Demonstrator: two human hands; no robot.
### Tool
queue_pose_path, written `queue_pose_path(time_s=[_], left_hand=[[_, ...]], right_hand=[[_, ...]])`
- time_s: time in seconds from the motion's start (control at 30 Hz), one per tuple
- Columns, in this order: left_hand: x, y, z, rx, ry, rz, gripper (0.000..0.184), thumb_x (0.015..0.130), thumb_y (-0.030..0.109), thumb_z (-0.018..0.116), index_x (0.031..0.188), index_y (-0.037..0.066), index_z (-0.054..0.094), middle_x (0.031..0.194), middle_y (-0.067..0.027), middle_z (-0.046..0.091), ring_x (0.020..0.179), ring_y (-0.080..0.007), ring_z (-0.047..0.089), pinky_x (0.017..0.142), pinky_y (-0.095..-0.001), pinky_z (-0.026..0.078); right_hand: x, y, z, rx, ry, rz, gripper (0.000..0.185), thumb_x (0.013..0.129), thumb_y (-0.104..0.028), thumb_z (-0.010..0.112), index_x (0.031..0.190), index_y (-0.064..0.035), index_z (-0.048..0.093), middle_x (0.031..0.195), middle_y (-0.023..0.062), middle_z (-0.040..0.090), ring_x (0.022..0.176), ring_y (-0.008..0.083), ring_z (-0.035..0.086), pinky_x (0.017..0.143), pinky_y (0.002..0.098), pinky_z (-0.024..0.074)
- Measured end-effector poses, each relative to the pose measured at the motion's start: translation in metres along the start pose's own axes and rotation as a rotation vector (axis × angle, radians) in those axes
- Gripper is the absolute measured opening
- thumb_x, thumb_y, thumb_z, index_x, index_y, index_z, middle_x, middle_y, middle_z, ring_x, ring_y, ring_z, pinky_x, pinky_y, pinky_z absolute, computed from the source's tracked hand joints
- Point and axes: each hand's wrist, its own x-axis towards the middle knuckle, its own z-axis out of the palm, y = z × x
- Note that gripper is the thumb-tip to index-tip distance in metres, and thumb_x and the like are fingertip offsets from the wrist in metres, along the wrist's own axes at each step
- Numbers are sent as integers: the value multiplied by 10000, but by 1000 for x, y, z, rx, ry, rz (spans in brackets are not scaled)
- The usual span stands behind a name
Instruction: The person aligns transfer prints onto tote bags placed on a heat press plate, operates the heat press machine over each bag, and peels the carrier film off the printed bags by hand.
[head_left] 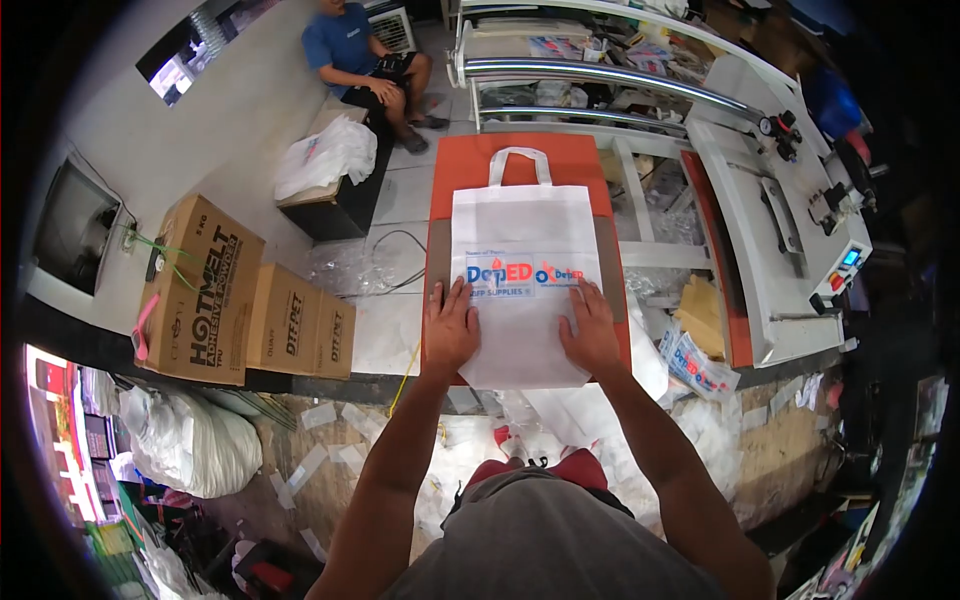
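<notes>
A white tote bag (525,345) lies flat on an orange-red press pad (468,160), its handle loop pointing away from me. Across its middle runs a blue and red print (500,272) reading "DepED", with a faint sheet-like outline around part of it. My left hand (452,328) rests on the bag's left edge, just below the print, fingers extended. On the opposite side, my right hand (591,328) lies with fingers spread, its fingertips by the print's right end. Neither hand grips anything.
A heat press head (775,220) with gauges stands at right, beside metal rails (600,72). Cardboard boxes (205,290) stand at left. A seated person (350,55) is at the back, near a white bag pile (325,155). Printed bags (697,368) lie right of the pad.
</notes>
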Motion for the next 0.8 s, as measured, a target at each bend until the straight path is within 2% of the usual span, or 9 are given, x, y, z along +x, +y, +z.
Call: queue_pose_path(time_s=[0.63,0.7,0.77,0.8], left_hand=[[-2,10,-6,27,-14,26,431,929,202,531,1348,110,572,1461,-59,513,1377,-429,369,1126,-524,287],[6,10,-8,21,-12,17,440,927,204,530,1354,104,564,1461,-62,511,1379,-431,367,1128,-522,285],[3,10,-11,-44,0,31,477,920,161,542,1386,62,517,1452,-139,501,1365,-446,380,1134,-514,290],[-1,6,-13,-42,-6,30,477,920,161,542,1386,62,517,1452,-139,501,1365,-446,380,1134,-514,290]], right_hand=[[-2,6,0,74,34,-13,478,881,-182,626,1293,44,542,1436,190,449,1388,373,364,1138,490,308],[2,5,-5,88,46,-3,479,866,-169,654,1288,33,552,1409,192,481,1351,385,412,1123,489,336],[4,11,-20,144,31,25,459,870,-170,663,1275,25,567,1397,199,495,1331,384,437,1112,472,353],[2,13,-34,201,20,65,440,874,-171,673,1261,17,582,1386,205,509,1311,383,463,1102,455,371]])
